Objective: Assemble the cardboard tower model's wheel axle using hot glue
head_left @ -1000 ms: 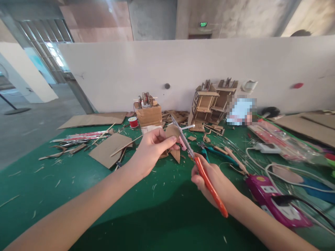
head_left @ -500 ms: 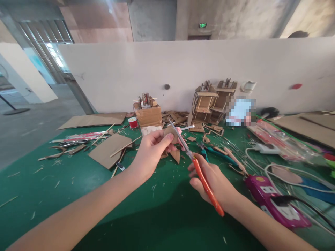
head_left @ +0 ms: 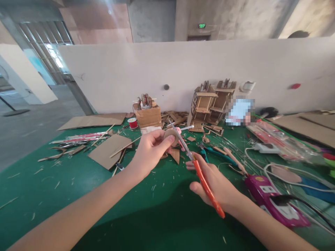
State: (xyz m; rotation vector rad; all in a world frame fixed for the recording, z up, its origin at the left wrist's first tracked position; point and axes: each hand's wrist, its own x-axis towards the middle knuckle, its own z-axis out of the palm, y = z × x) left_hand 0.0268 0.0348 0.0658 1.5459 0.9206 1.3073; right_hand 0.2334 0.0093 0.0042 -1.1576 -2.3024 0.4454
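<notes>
My left hand pinches a small round cardboard disc between thumb and fingers, above the middle of the table. In my right hand is a pair of scissors with orange-red handles, the blades pointing up and away to the left. Those blades lie right beside the disc's right edge; whether they touch it I cannot tell. Just behind them shows a pink piece with a thin white stick reaching right; what supports it is hidden.
Cardboard scraps and sticks litter the green table. At the back stand a cardboard box, a shelf-like cardboard model and a red thread spool. Teal-handled pliers and a purple power strip lie right.
My left thumb has shifted slightly on the disc, baring more of its face. My right thumb and fingers have spread a little wider at the scissors' handles.
</notes>
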